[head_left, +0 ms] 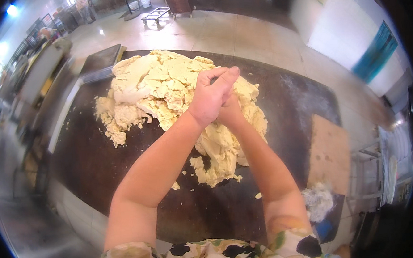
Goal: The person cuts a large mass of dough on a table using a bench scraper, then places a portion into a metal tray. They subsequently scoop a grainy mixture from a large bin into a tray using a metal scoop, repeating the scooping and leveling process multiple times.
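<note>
Head view: looks down on a dark desk (100, 168) with a big heap of pale yellow dough (166, 91) in its middle.
Left hand: the left hand (210, 98) lies on top of the other, over the near right part of the heap; its forearm runs in from the lower edge.
Left fingers: the fingers (222, 76) are pressed together and bent a little, pointing away from the person; nothing is pinched between them.
Right hand: the right hand (230, 113) is mostly hidden beneath the left one, pushing into the dough; I cannot tell how its fingers are set.
Dough: ragged and crumbly on the left and far sides, smoother and folded just below the hands, with a lump reaching toward the person.
Crumbs: small crumbs (176, 185) lie scattered on the desk near the lump.
Tray: a dark flat tray (100, 62) sits at the far left corner of the desk, touching the edge of the heap.
Board: a brown board (330, 152) lies on the right side of the desk, well apart from the dough.
Cloth: a whitish crumpled cloth (317, 200) rests just below the board.
Sleeves: patterned sleeves (195, 255) show at the lower edge.
</note>
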Demonstrator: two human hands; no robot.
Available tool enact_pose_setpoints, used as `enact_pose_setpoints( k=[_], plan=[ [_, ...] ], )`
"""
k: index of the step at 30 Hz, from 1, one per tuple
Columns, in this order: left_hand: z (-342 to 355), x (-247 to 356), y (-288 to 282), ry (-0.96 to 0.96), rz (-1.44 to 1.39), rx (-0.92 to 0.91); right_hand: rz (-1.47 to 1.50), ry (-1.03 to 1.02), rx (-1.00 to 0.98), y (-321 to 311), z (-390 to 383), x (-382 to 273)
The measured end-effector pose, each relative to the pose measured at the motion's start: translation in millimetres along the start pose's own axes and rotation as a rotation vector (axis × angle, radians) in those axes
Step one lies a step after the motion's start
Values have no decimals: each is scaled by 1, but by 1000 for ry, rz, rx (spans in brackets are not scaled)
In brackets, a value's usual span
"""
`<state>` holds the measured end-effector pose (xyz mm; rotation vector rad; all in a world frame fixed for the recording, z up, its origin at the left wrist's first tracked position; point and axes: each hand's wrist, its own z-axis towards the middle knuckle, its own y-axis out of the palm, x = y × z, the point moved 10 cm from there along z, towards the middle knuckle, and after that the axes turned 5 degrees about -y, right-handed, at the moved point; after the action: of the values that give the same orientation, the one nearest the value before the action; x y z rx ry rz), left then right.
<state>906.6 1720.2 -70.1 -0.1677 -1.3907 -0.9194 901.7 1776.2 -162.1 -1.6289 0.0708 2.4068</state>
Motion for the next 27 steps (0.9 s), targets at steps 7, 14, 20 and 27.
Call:
enact_pose_setpoints(
  k=[7, 14, 20, 27],
  plan=[
    [30, -32, -71, 86, -111, 156, 265, 281, -49, 29, 7, 78],
    [42, -89, -110, 16, -123, 259, 93, 369, -82, 25, 3, 155],
    [24, -109, -117, 41, -187, 244, -28, 395, -151, 22, -9, 165],
    [-93, -90, -74, 214, 454, 188, -503, -58, -186, 33, -65, 97]
  ],
)
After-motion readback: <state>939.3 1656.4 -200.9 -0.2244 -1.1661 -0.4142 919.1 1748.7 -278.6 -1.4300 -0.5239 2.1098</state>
